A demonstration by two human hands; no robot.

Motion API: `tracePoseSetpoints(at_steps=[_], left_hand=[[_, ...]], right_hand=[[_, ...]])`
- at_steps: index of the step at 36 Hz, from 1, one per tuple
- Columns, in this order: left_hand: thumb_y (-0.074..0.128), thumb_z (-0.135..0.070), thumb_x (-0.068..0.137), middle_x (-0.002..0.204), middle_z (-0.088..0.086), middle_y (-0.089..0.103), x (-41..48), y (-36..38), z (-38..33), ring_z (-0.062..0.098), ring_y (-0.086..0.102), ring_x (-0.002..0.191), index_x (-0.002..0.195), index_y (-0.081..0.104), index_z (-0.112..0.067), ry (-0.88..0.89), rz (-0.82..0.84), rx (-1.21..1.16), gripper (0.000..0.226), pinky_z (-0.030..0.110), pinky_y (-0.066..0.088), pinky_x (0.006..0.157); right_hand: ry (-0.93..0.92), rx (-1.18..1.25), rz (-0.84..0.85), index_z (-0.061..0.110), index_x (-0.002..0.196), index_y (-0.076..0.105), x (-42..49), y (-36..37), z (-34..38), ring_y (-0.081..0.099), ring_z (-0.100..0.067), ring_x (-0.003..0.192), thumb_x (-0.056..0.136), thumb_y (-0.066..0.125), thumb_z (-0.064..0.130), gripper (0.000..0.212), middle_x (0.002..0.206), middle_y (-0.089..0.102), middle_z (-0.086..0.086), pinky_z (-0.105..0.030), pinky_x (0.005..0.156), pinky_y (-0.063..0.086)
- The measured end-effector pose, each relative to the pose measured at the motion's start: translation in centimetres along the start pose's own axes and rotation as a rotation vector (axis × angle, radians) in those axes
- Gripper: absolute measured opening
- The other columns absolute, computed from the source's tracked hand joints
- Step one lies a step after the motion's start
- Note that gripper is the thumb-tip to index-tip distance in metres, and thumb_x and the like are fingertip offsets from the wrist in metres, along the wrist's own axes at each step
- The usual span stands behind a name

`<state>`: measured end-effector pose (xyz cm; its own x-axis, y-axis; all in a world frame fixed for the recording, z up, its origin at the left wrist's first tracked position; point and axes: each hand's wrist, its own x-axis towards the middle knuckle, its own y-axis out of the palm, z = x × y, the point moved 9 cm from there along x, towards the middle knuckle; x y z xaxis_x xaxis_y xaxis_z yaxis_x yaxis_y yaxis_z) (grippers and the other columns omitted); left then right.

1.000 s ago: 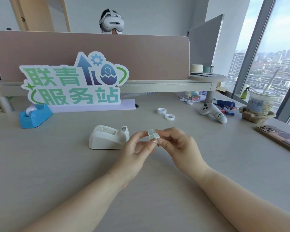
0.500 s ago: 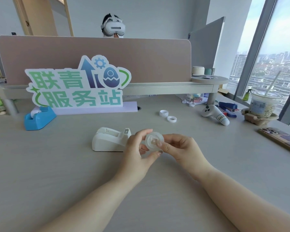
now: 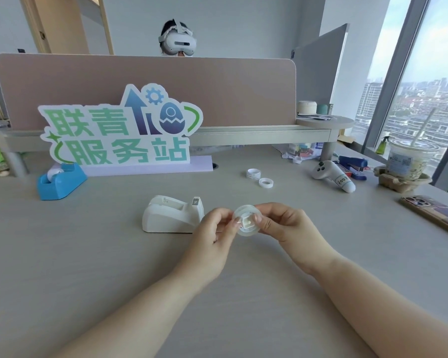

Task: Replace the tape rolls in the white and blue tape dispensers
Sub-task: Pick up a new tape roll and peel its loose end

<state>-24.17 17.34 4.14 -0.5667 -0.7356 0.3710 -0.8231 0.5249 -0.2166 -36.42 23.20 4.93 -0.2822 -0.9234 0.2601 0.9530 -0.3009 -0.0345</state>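
Desk (image 3: 62, 254): two dispensers, white (image 3: 172, 215), blue (image 3: 61, 180); two spare rolls (image 3: 259, 178); both hands' fingers (image 3: 263, 223) pinch one clear tape roll (image 3: 246, 221).

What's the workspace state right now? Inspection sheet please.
Surface: grey desk, bare near the hands.
Job's things: white dispenser with its bay empty; blue dispenser holding a roll; clear tape roll held above the desk; two small rings.
Clutter: controller, phone, cup, stapler.
Grippers: left hand and right hand both pinch the roll.
Cables: nothing seen.
Surroundings: sign, divider, window.
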Motion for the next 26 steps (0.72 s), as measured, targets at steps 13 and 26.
tracePoseSetpoints(at_steps=[13,26], left_hand=[[0.051,-0.025,0.093,0.102,0.002,0.068,-0.1,-0.1,-0.4,0.01,0.062,0.098,0.102,0.062,-0.015,0.014,0.009,-0.013,0.018,0.02,0.047,0.087],[0.062,-0.03,0.084,0.099,-0.003,0.071,-0.2,-0.1,-1.1,0.007,0.066,0.093,0.1,0.063,-0.018,0.042,-0.01,-0.122,0.02,0.018,0.05,0.082]], right_hand=[[-0.01,0.077,0.032,0.003,0.092,0.069,-0.1,0.2,0.3,0.069,-0.016,0.086,0.075,0.066,0.019,0.023,0.089,0.075,-0.005,-0.025,0.083,0.055],[-0.009,0.157,0.008,0.003,0.102,0.068,0.2,0.1,-0.1,0.067,-0.023,0.1,0.079,0.067,0.022,0.03,0.103,0.073,-0.014,-0.032,0.093,0.052]])
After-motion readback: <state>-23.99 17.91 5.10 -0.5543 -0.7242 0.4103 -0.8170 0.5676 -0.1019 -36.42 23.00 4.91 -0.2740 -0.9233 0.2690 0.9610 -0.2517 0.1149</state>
